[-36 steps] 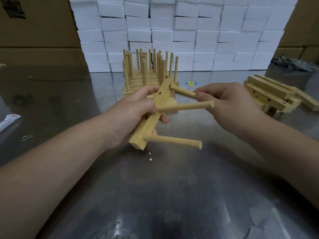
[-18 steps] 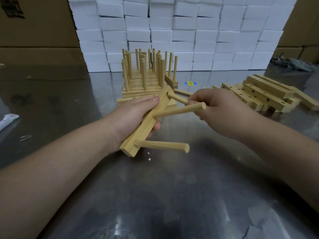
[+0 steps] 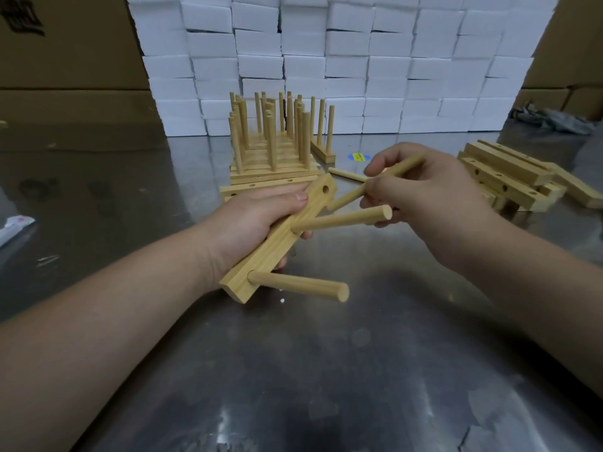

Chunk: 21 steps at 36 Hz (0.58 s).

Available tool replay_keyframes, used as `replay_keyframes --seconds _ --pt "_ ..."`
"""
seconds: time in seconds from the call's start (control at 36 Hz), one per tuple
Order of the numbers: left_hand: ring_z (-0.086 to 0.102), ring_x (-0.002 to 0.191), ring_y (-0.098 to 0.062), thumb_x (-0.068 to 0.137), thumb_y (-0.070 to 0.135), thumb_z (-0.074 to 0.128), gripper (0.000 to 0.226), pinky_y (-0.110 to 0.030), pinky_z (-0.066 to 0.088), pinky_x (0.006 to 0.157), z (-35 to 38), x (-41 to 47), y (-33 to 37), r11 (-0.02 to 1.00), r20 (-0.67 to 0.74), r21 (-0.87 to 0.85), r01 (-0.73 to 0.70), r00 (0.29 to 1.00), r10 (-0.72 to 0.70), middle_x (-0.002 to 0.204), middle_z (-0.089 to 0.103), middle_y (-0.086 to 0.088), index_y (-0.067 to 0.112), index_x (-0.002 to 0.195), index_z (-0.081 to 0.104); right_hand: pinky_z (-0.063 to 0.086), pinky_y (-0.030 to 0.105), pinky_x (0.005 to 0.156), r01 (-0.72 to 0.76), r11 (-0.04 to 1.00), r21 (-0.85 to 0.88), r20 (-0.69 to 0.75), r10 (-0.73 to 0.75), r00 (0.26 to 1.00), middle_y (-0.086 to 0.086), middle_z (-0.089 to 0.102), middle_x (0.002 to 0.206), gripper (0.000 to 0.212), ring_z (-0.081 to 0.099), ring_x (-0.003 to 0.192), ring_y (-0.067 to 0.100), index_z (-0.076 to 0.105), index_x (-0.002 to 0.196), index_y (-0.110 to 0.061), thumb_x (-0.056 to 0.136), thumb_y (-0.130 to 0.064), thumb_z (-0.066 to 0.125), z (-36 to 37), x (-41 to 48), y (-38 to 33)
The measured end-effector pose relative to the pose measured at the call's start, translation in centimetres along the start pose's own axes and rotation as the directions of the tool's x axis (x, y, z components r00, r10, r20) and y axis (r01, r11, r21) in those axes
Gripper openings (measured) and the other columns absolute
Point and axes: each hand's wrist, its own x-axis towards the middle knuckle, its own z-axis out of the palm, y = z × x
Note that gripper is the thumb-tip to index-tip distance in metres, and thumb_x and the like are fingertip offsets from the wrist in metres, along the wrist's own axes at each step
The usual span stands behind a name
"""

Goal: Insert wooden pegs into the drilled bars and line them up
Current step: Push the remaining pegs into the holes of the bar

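My left hand (image 3: 257, 216) grips a drilled wooden bar (image 3: 277, 238), held slanted above the metal table. Two pegs stick out of it toward the right: a middle peg (image 3: 342, 218) and a lower peg (image 3: 300, 285). The bar's top hole (image 3: 325, 189) is open. My right hand (image 3: 434, 203) pinches a third peg (image 3: 349, 196), whose tip lies just right of the bar, slightly below that hole. Behind stands a row of finished bars (image 3: 274, 151) with upright pegs.
A pile of drilled bars (image 3: 505, 177) lies at the right. One loose peg (image 3: 347, 175) rests on the table near a blue-yellow sticker (image 3: 358, 156). White foam blocks (image 3: 326, 60) and cardboard boxes (image 3: 65, 60) wall off the back. A white packet (image 3: 14, 223) lies far left.
The bar has dropped lower and toward me. The peg in my right hand, earlier at the top hole, now sits off it, and the hole shows open.
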Motion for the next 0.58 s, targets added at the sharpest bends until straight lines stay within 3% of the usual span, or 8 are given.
replay_keyframes --seconds 0.14,0.42,0.53,0.58 --pt "0.050 0.039 -0.012 0.094 0.025 0.047 0.032 -0.020 0.042 0.039 0.0 0.0 -0.1 1.000 -0.004 -0.024 0.008 1.000 -0.009 0.062 0.063 -0.001 0.028 0.123 0.060 0.055 0.027 0.062 0.047 0.996 0.071 -0.002 -0.047 0.999 0.002 0.068 0.060 0.019 0.067 0.060 0.016 0.065 0.071 -0.016 0.080 0.001 0.061 0.0 0.0 0.0" --pt "0.054 0.044 -0.009 0.094 0.029 0.047 0.033 -0.021 0.046 0.042 0.1 -0.3 0.3 0.997 -0.037 0.079 0.015 0.999 -0.013 0.062 0.066 0.003 0.036 0.124 0.057 0.057 0.025 0.065 0.004 0.997 0.071 -0.009 -0.003 1.000 0.007 0.071 0.068 0.019 0.069 0.066 0.020 0.069 0.076 -0.014 0.086 -0.006 0.056 0.0 0.0 -0.2" --pt "0.056 0.043 -0.006 0.093 0.031 0.047 0.030 -0.020 0.046 0.042 0.2 -0.6 0.5 0.993 -0.052 0.116 0.008 0.999 -0.002 0.060 0.066 0.006 0.039 0.121 0.056 0.050 0.015 0.056 0.043 0.982 -0.185 0.063 -0.032 0.997 -0.004 0.070 0.067 0.024 0.060 0.055 0.007 0.070 0.080 -0.026 0.089 -0.012 0.052 -0.6 -0.2 -0.4" --pt "0.056 0.042 -0.004 0.093 0.032 0.048 0.025 -0.018 0.046 0.041 0.1 -0.6 0.6 0.989 -0.066 0.146 -0.007 0.998 0.017 0.056 0.065 0.009 0.047 0.111 0.057 0.049 0.018 0.055 0.050 0.942 -0.332 0.105 -0.016 0.994 -0.012 0.068 0.064 0.027 0.053 0.051 0.004 0.066 0.081 -0.036 0.090 -0.014 0.053 -0.9 0.0 -0.3"
